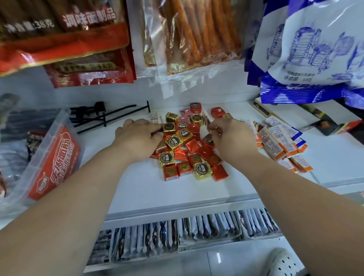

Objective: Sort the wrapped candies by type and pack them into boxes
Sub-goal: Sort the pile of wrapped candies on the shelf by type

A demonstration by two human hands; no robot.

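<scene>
A heap of square foil-wrapped candies, gold ones with black round labels and red ones, lies on the white shelf. A few pink ones sit at the far side. My left hand lies on the heap's left edge, fingers curled over candies there. My right hand is on the right edge, its fingertips pinching at a candy near its thumb. Right of the heap lie orange-and-white wrapped bars.
A clear plastic bin holding a red packet stands at the left. Black display hooks lie at the back. Snack bags hang overhead: red, clear, blue-white. A lower shelf holds rows of packets.
</scene>
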